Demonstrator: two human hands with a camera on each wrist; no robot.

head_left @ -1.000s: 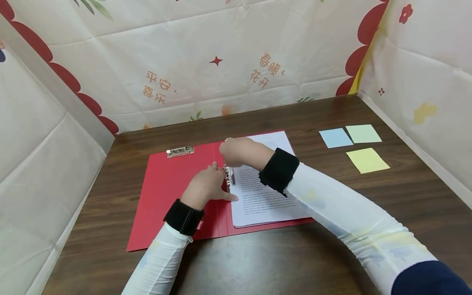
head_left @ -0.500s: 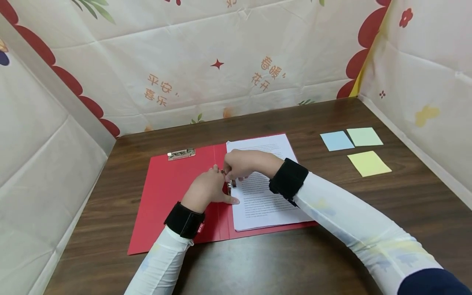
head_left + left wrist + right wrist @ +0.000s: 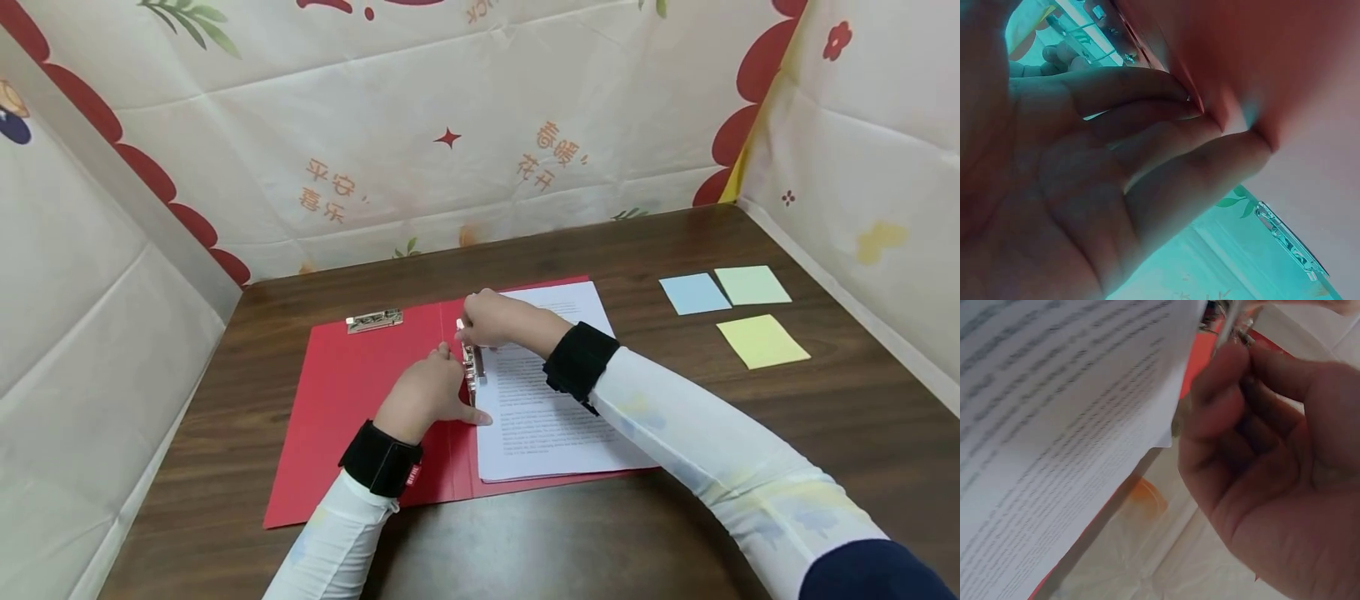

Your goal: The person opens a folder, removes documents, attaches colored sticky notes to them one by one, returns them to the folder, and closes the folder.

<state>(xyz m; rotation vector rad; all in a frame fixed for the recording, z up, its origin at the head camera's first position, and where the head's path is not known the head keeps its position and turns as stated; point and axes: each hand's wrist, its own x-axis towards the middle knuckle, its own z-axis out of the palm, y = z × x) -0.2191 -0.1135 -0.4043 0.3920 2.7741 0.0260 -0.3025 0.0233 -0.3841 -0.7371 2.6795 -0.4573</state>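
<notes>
An open red folder (image 3: 352, 400) lies on the brown table, with a stack of printed paper (image 3: 551, 417) on its right half. A metal spring clip (image 3: 473, 368) runs along the spine at the paper's left edge. My left hand (image 3: 433, 388) rests on the folder beside the clip; in the left wrist view its straight fingers (image 3: 1166, 144) press the red folder (image 3: 1260, 56). My right hand (image 3: 483, 321) is at the clip's far end. In the right wrist view its fingers (image 3: 1222, 394) curl round the metal clip (image 3: 1232, 325) beside the paper (image 3: 1054, 425).
A second metal clip (image 3: 373, 320) sits at the top of the folder's left half. Blue (image 3: 693, 293), green (image 3: 752, 285) and yellow (image 3: 762, 341) sticky notes lie at the right of the table. Patterned screens wall in the table at the back and both sides.
My right hand dropped to the clip next to the left hand, then moved a little farther along it. The left hand stayed on the folder.
</notes>
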